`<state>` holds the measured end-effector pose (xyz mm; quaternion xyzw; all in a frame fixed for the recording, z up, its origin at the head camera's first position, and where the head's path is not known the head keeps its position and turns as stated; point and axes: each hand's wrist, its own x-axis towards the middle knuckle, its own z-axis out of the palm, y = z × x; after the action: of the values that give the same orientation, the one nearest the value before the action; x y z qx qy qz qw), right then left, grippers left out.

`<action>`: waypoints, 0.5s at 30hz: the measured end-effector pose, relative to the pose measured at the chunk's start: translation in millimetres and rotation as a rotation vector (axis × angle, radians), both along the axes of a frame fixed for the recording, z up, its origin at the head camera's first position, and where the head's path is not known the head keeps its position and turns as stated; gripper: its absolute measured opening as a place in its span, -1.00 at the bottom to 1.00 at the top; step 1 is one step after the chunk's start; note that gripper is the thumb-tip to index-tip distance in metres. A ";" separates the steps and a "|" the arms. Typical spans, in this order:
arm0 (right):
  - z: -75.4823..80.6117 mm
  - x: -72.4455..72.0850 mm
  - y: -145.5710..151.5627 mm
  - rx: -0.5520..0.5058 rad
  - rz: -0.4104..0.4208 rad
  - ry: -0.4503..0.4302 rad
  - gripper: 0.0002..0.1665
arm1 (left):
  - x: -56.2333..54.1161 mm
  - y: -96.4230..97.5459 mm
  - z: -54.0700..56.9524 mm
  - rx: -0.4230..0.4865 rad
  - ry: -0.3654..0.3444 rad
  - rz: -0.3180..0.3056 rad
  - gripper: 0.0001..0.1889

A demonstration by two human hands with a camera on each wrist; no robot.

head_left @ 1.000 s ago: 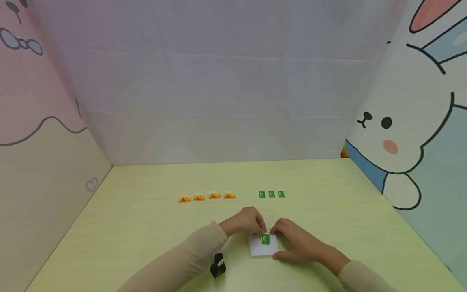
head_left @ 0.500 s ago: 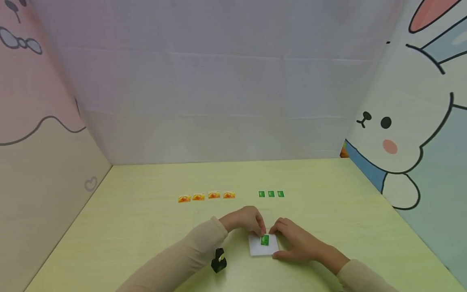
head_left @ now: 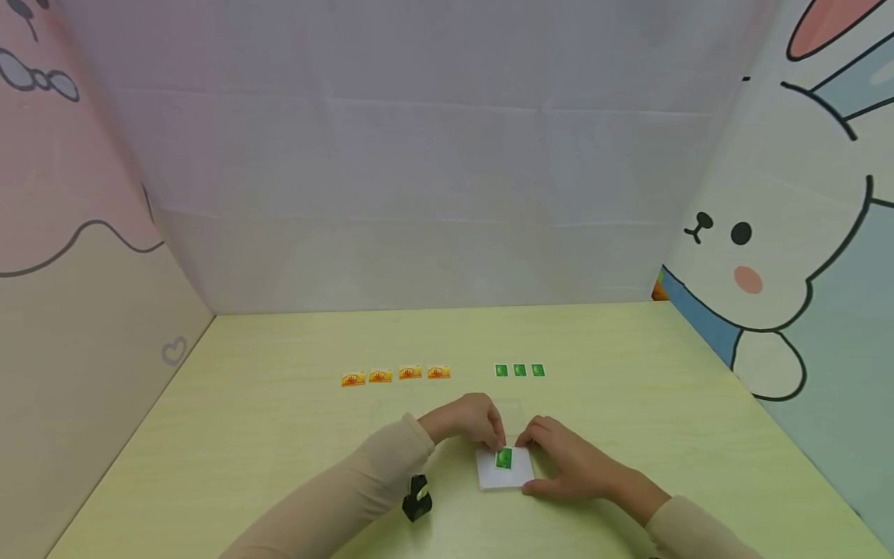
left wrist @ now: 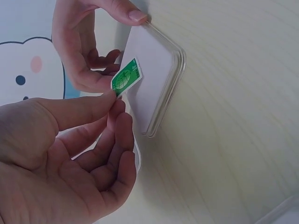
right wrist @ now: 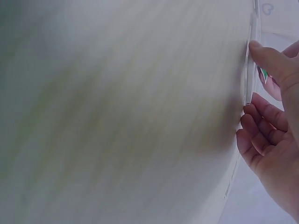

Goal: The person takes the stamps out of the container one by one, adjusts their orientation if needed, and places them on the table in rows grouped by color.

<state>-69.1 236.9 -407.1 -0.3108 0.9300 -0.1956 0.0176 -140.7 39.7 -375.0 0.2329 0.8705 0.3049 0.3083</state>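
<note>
My left hand (head_left: 469, 423) pinches a small green stamp (left wrist: 126, 77) by one edge between thumb and index finger. In the left wrist view its other fingers curl loosely. The stamp has a serrated white border and is tilted over a flat, clear-edged case with a white face (left wrist: 152, 60). In the head view this white case (head_left: 517, 475) lies on the table, below the left fingertips. My right hand (head_left: 576, 464) grips the case at its right side, thumb on the near edge and fingers at the far edge, as the right wrist view (right wrist: 273, 116) partly shows.
Several orange stamps (head_left: 410, 373) form a row farther back on the table (head_left: 265, 435). Three green stamps (head_left: 520, 370) lie to their right. A faint clear sheet or tray (head_left: 391, 411) lies behind the left hand. A small black device (head_left: 417, 498) is beside the left sleeve.
The green stamp and my left fingertips have shifted slightly to the left over the white case. My right hand and the rows of stamps stay in place.
</note>
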 end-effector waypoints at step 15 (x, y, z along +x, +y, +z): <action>-0.2 -0.2 0.2 -0.006 0.004 0.009 -0.46 | -0.1 -1.5 2.2 -0.011 0.010 0.016 -0.89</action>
<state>-69.2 237.1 -407.3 -0.3133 0.9288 -0.1973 0.0130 -140.8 38.1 -372.8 0.2257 0.8754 0.3016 0.3029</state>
